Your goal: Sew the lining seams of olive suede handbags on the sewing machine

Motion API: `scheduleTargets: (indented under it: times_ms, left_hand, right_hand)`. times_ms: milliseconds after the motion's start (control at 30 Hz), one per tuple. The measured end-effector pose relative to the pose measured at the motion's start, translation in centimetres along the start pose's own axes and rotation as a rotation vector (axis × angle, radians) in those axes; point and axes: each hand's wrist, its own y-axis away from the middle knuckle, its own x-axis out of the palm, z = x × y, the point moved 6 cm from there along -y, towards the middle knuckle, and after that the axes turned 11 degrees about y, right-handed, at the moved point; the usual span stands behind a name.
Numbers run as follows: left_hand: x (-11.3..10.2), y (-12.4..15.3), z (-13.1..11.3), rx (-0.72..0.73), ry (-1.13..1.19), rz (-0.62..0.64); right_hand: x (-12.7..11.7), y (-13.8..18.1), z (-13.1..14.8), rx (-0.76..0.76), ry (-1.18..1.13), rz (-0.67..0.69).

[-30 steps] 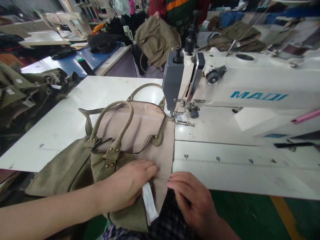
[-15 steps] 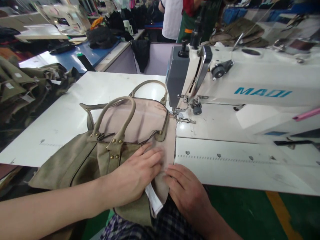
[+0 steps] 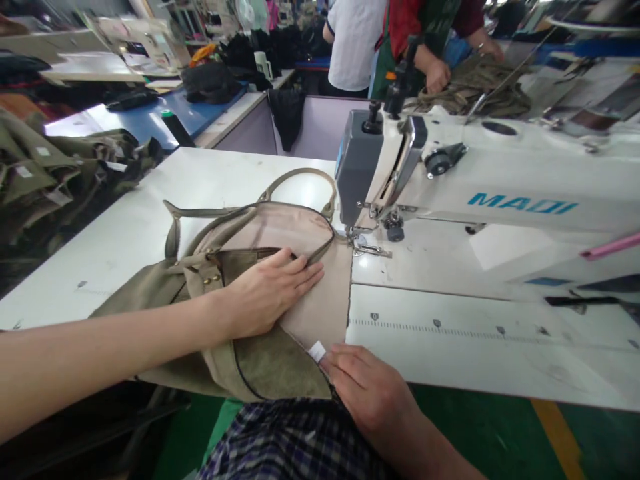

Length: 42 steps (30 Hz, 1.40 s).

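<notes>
An olive handbag [image 3: 280,360] lies spread on the white sewing table, its pale pink lining [image 3: 330,293] facing up. The lining's far right corner sits at the presser foot [image 3: 351,237] of the sewing machine [image 3: 500,167]. My left hand [image 3: 273,290] rests flat on the bag and lining, fingers stretched toward the raw right edge. At the near corner, my right hand [image 3: 373,387] has its fingers closed on the bag's edge, beside a small white label [image 3: 317,351]. One rolled handle [image 3: 300,172] arches up behind the lining; the other lies folded over near my left forearm.
Olive fabric pieces [image 3: 45,173] are heaped at the left. A dark thread cone [image 3: 176,127] stands beyond the table [image 3: 150,200]. Behind the machine, a co-worker's hand [image 3: 438,75] touches olive bags [image 3: 480,87]. Another person in white [image 3: 353,47] stands nearby.
My left hand has slid forward and left, flattening out. The near handle has folded down, the bag's near part has swung right, and the label now shows only its tip by my right hand.
</notes>
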Motion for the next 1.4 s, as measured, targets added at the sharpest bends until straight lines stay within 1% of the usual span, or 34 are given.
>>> scheduleTargets:
  times_ms: [100, 200, 267, 367, 467, 600, 700, 767, 867, 933, 967, 1133, 1233, 1400]
  left_hand:
    - [0.4, 0.0, -0.8, 0.055, 0.070, -0.017]
    - [0.2, -0.5, -1.9, 0.137, 0.232, 0.030]
    - [0.0, -0.7, -2.3, 0.149, 0.304, 0.061]
    - [-0.2, -1.2, -2.4, 0.134, 0.347, 0.090]
    - [-0.6, -1.8, -1.9, 0.118, 0.382, 0.114]
    - [-1.9, -2.5, -1.4, 0.100, 0.454, 0.100]
    - [-2.6, -2.7, -1.2, 0.063, 0.454, 0.075]
    - [-2.6, -2.7, -1.0, 0.028, 0.427, 0.103]
    - [-2.3, -3.0, -0.4, -0.011, 0.393, 0.158]
    - [-2.3, -3.3, 0.4, -0.014, 0.399, 0.140]
    - [-2.4, -3.6, 0.8, -0.008, 0.410, 0.123]
    - [-2.5, -4.9, 2.7, 0.011, 0.411, 0.105]
    - [-2.7, -5.6, 3.4, 0.017, 0.381, 0.097]
    - [-2.3, -6.9, 4.9, 0.002, 0.298, 0.161]
  right_hand:
    - [-0.5, -0.1, 0.0, -0.039, 0.013, -0.005]
    - [-1.0, -0.1, -0.5, -0.077, 0.021, 0.034]
    - [-1.4, 0.1, -0.9, -0.092, 0.012, 0.048]
    - [-1.8, 0.4, -1.7, -0.107, 0.030, 0.010]
    - [-1.9, 0.4, -2.6, -0.094, 0.080, -0.023]
    - [-1.7, -0.4, -3.5, -0.093, 0.082, -0.021]
    - [-1.4, -1.3, -4.2, -0.051, 0.072, -0.029]
    - [-1.2, -1.6, -4.5, -0.028, 0.067, -0.030]
    - [-1.1, -2.0, -5.3, 0.020, 0.034, -0.029]
    - [-1.1, -2.2, -6.1, 0.076, 0.003, -0.037]
    - [-1.1, -2.3, -6.4, 0.080, 0.003, -0.045]
    - [-1.0, -3.3, -7.2, -0.045, 0.102, -0.044]
    - [-1.1, -4.0, -8.1, -0.047, 0.099, -0.039]
    - [-0.6, -4.8, -9.5, -0.054, 0.133, -0.011]
